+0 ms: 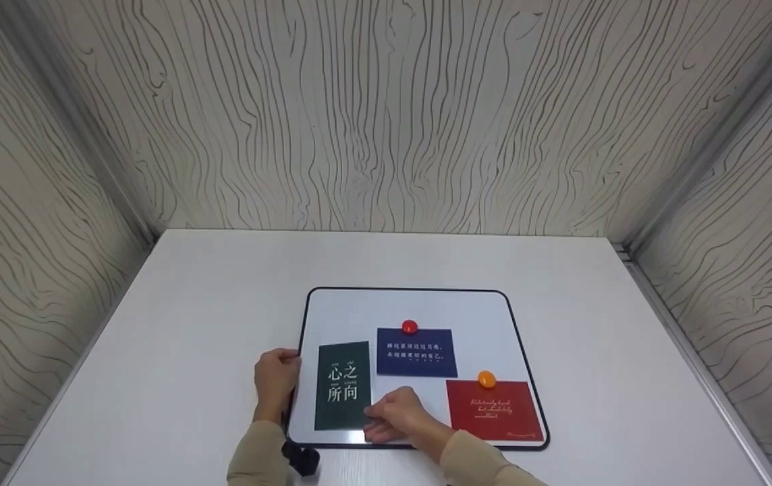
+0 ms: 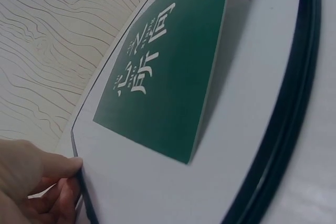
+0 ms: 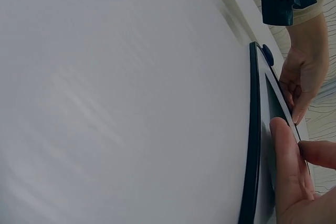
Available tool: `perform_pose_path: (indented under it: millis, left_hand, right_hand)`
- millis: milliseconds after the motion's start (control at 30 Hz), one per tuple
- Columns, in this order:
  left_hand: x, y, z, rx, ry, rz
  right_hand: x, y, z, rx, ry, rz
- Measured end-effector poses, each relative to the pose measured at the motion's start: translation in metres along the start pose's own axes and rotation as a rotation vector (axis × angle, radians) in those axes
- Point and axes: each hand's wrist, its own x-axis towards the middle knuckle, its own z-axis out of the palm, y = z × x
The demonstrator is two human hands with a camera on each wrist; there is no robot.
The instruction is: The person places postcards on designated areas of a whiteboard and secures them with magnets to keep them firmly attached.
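Observation:
A framed whiteboard (image 1: 352, 310) lies on the white table, holding several cards. On its left side is a dark green card (image 1: 344, 361) with white Chinese characters. My right hand (image 1: 401, 415) pinches that card by its lower right edge; the left wrist view shows the card tilted up off the board. My left hand (image 1: 277, 378) grips the board's left edge, thumb on the black frame and fingers curled at its outer side. A blue card (image 1: 420, 366) sits under a round red magnet (image 1: 409, 327). Lower right, a red card (image 1: 494, 412) has an orange magnet (image 1: 486, 379) at its top.
The white table (image 1: 224, 283) extends around the board on all sides. Wood-patterned panels (image 1: 372, 135) rise behind it and at both sides. A black device (image 3: 281, 9) is strapped over my left sleeve.

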Motion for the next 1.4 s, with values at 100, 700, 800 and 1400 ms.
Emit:
perform_pose_path:
  millis: [100,700,800,1400]
  left_hand:
    - [0.0001,-0.0003,-0.0003,0.002,-0.004,-0.001]
    - [0.0002,-0.0022,0.001,-0.002,-0.009,-0.015]
    - [0.0,-0.0028,0.0009,-0.008,-0.01,-0.002]
    - [0.0013,-0.0029,0.0018,-0.01,0.01,0.006]
  right_hand:
    - [-0.0014,-0.0007,0.0017,-0.018,0.009,-0.002]
    - [-0.0023,-0.0045,0.0026,-0.124,0.027,0.068]
    - [-0.0013,-0.0045,0.0022,-0.139,0.018,0.062]
    - [-0.0005,-0.0024,0.0009,-0.138,-0.018,0.031]
